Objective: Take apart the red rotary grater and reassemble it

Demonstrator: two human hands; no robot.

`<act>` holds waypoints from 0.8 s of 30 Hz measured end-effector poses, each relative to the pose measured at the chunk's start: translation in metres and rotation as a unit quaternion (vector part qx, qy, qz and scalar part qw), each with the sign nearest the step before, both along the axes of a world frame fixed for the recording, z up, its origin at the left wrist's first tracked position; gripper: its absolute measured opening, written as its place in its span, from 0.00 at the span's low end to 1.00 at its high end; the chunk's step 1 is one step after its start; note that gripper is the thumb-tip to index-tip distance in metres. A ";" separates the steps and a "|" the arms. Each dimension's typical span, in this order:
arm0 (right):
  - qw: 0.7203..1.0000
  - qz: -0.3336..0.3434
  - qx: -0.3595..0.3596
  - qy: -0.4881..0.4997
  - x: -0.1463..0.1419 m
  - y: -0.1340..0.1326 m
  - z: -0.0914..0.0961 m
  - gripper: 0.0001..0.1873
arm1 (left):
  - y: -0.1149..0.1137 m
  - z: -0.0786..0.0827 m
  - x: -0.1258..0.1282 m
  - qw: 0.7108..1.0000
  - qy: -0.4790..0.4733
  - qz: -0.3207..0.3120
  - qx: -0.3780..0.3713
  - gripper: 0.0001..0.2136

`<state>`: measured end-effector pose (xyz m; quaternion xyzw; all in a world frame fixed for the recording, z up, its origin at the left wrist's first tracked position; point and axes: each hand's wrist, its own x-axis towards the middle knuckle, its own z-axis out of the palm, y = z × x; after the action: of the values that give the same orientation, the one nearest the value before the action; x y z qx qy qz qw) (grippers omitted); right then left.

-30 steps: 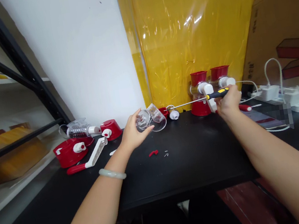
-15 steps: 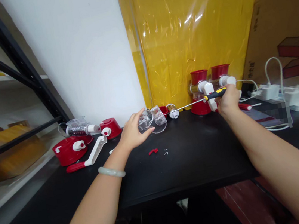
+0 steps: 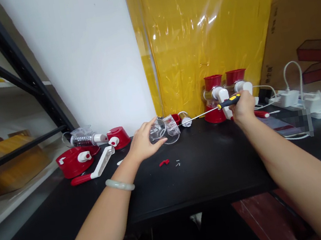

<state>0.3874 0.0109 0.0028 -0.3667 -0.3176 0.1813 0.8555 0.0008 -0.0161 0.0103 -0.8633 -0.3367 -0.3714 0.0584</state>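
Observation:
My left hand [image 3: 142, 142] grips a clear plastic housing [image 3: 165, 130] lying on its side on the black table [image 3: 205, 169]. My right hand [image 3: 243, 107] is closed round the yellow-and-black handle of a screwdriver [image 3: 208, 111]. Its long shaft points left, with the tip close to the clear housing's right end. A small white and metal part [image 3: 185, 119] lies just behind the shaft. On the table in front of the housing lie a small red clip [image 3: 164, 163] and a couple of tiny screws [image 3: 178, 163].
Two assembled red-and-white grinders [image 3: 223, 94] stand at the back by a yellow plastic sheet. At the left lie red bases [image 3: 75, 161], a white crank handle [image 3: 94, 172] and a drum part [image 3: 86, 139]. A white power strip with cables [image 3: 307, 105] sits at the right. Shelving stands left.
The clear housing has come down from slightly raised to lying on the table under my left hand. The screwdriver tip has moved a little closer to it.

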 end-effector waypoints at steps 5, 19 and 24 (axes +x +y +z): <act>0.998 -0.042 -0.012 0.048 -0.013 -0.009 0.007 0.10 | -0.001 0.000 0.001 1.000 0.011 -0.001 0.000 0.37; 0.998 -0.041 -0.021 0.030 -0.018 -0.008 0.007 0.12 | -0.004 0.001 0.004 0.999 0.031 -0.001 0.014 0.36; 0.999 -0.044 -0.022 0.014 -0.015 -0.005 0.005 0.14 | -0.005 0.001 0.003 0.999 0.034 -0.002 0.011 0.36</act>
<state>0.3722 0.0057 0.0074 -0.3967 -0.2854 0.1555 0.8585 0.0042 -0.0208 0.0118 -0.8755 -0.3290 -0.3453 0.0783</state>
